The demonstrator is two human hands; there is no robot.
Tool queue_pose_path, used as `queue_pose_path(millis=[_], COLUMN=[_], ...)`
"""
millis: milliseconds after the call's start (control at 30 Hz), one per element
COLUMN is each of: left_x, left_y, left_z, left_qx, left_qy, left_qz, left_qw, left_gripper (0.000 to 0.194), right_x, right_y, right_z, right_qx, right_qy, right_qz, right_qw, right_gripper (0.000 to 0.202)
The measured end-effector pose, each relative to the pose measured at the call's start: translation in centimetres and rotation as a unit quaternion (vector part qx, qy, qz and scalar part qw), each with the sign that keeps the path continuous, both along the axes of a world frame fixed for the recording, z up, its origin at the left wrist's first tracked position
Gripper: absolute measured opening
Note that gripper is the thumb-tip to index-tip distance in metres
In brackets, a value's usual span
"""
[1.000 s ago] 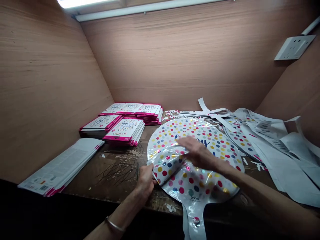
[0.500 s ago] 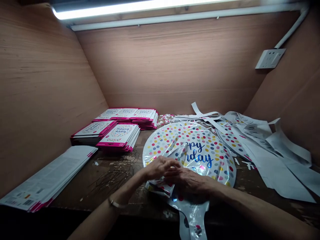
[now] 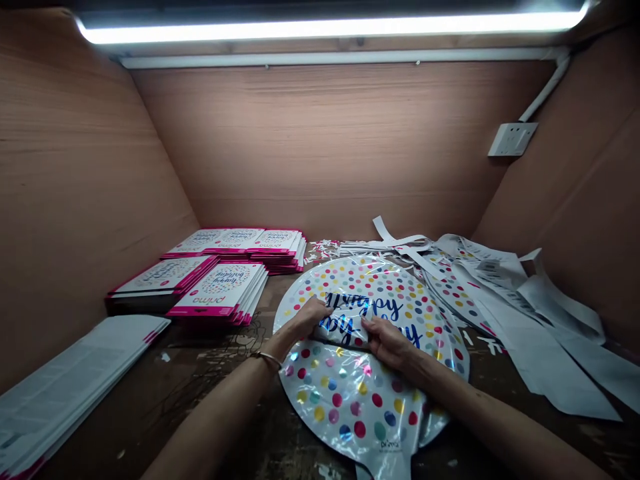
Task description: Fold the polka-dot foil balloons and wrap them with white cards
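Observation:
A round foil balloon (image 3: 350, 393), white with coloured dots and blue lettering, lies flat in front of me on another dotted balloon (image 3: 430, 300). Its tail hangs toward the table's front edge. My left hand (image 3: 313, 318) pinches the foil left of the lettering, fingers closed. Closed on the same foil, my right hand (image 3: 387, 341) is a short way to the right. Between the two hands the foil is creased into a fold across the lettering. A metal bangle circles my left wrist.
Stacks of pink-edged printed packets (image 3: 220, 290) stand at the left, with long cards (image 3: 75, 387) nearer me. White paper strips (image 3: 525, 333) lie over more balloons at the right. Paper scraps (image 3: 323, 250) lie along the back.
My hands have moved apart, and the foil that was bunched beneath them is spread wider, showing more dots and lettering. The camera view has shifted slightly.

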State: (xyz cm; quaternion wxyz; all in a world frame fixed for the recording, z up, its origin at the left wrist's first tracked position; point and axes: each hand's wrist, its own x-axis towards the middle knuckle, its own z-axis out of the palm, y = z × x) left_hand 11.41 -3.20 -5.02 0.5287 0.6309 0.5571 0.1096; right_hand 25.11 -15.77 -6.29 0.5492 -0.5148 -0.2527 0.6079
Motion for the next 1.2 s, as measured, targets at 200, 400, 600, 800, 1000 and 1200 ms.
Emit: queue_pose_path(millis=[200,400,600,800,1000,1200], left_x=[1.8,2.0,2.5,3.0,2.7,-0.1], left_y=[0.2,-0.4,1.0,0.7,-1.9,-5.2], left_z=[0.5,1.1,0.7,1.0,3.3,4.0], left_qx=[0.014,0.114,0.134,0.125,0.155,0.207], left_qy=[0.118,0.133,0.114,0.014,-0.119,-0.147], left_qz=[0.02,0.066,0.094,0.021,-0.117,-0.18], left_qw=[0.993,0.982,0.98,0.992,0.974,0.95], left_gripper=[0.02,0.02,0.035,0.012,0.006,0.012], right_x=[2.2,1.8,1.7,2.8,6.6,4.4], right_y=[0.1,3.1,3.2,3.4,4.9,2.7], right_z=[1.4,-2.0,-2.9,-2.5,3.2,5.0], right_qx=[0.1,0.12,0.121,0.149,0.182,0.132], right_qy=[-0.485,-0.731,-0.73,-0.659,-0.497,-0.315], right_qz=[0.039,0.244,0.238,0.18,0.121,0.304], right_qw=[0.868,0.625,0.629,0.715,0.84,0.889], right_gripper=[0.045,0.058,0.058,0.065,0.066,0.021])
